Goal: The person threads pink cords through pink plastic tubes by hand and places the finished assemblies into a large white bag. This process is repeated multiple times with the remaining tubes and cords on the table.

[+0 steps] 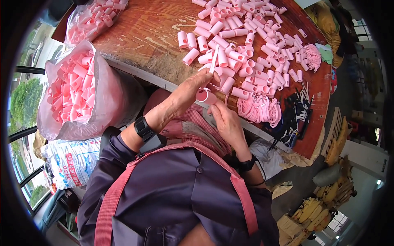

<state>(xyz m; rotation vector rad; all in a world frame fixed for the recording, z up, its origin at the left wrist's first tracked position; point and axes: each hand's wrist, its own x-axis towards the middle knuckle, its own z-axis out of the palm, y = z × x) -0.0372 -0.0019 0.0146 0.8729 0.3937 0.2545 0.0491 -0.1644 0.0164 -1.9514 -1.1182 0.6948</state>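
Note:
My left hand (186,91) is closed on a slim white stick-like tool (214,60), which points up over the table edge. Just below it, my right hand (228,122) grips a short pink plastic tube (208,97), its open end turned toward my left hand. Whether a cord runs through this tube cannot be made out. Beyond both hands spreads a large heap of similar pink tubes (223,58), some with a round hole in the side. A bundle of pink cords (259,110) lies right of my right hand, at the table's near edge.
The reddish-brown wooden table (147,30) has a worn near edge. Dark cords with white tips (296,117) lie at its right. An open plastic sack (119,88) full of pink tubes stands left, with another filled bag (94,20) behind. More pink cords (312,57) lie far right.

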